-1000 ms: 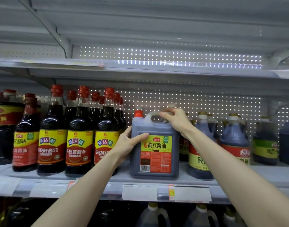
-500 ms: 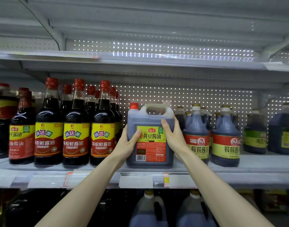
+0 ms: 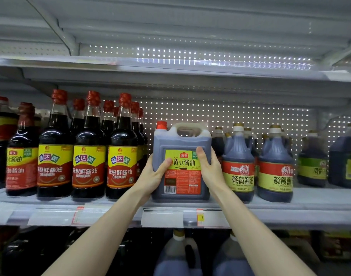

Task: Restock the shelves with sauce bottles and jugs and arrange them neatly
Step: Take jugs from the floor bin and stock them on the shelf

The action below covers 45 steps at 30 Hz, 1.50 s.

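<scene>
Jug (image 3: 180,162) stood upright on shelf (image 3: 320,198), clasped at both sides by left grip (image 3: 153,175) and right grip (image 3: 210,169), thumbs laid on its label, bottles (image 3: 89,154) ranged just left, small jugs (image 3: 238,162) just right.

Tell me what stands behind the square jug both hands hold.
Above the jug, only the perforated back panel shows. Its body hides the shelf space directly behind, so anything there is unseen.
</scene>
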{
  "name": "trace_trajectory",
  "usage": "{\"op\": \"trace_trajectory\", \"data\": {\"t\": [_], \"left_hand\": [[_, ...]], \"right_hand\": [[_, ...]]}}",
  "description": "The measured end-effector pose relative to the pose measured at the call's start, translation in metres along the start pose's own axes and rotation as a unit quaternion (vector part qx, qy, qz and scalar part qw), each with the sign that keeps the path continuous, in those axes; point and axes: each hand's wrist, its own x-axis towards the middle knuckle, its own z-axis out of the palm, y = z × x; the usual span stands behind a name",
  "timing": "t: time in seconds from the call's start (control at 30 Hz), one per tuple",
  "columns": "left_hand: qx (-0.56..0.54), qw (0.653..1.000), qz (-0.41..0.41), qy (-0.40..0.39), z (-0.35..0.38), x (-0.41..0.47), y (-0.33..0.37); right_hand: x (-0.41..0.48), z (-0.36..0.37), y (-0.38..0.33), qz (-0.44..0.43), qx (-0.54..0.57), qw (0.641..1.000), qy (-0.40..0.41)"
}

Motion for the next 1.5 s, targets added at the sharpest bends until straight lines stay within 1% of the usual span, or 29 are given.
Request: {"op": "trace_trajectory", "data": {"t": [0.5,0.87,1.5], "left_hand": [[-0.003,1.0,-0.018,-0.002,0.002,0.005,0.0],[0.0,0.999,-0.036,-0.007,0.002,0.005,-0.001],[0.001,1.0,-0.03,-0.001,0.004,0.002,0.002]], "right_hand": [[0.008,-0.001,0.008,0.009,0.003,1.0,0.0],[0.006,-0.002,0.01,0.038,0.005,0.999,-0.002],[0.004,-0.003,0.011,0.037,0.008,0.999,-0.002]]}}
